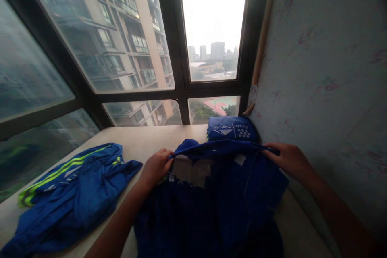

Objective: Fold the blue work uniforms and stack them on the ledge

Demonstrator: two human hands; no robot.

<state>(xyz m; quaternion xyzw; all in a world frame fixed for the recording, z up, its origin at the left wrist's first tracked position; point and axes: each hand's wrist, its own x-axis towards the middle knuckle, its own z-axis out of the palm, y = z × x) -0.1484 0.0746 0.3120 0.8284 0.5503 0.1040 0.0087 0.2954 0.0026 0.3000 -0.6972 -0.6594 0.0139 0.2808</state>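
A dark blue shirt (223, 201) is stretched between my two hands over the window ledge. My left hand (157, 165) grips its upper edge on the left, fingers closed on the cloth. On the right, the fingers of my right hand (286, 157) pinch the other end of that edge. Pale grey patches show on the cloth below the edge, seemingly the back of a print. Just beyond the shirt lies a folded blue garment (231, 128) with white lettering. The lower part of the held shirt runs out of view.
A crumpled blue garment with yellow-green stripes (75, 197) lies to the left on the pale ledge (136, 139). Dark-framed windows (178, 48) stand behind. A flower-patterned wall (320, 68) bounds the right side.
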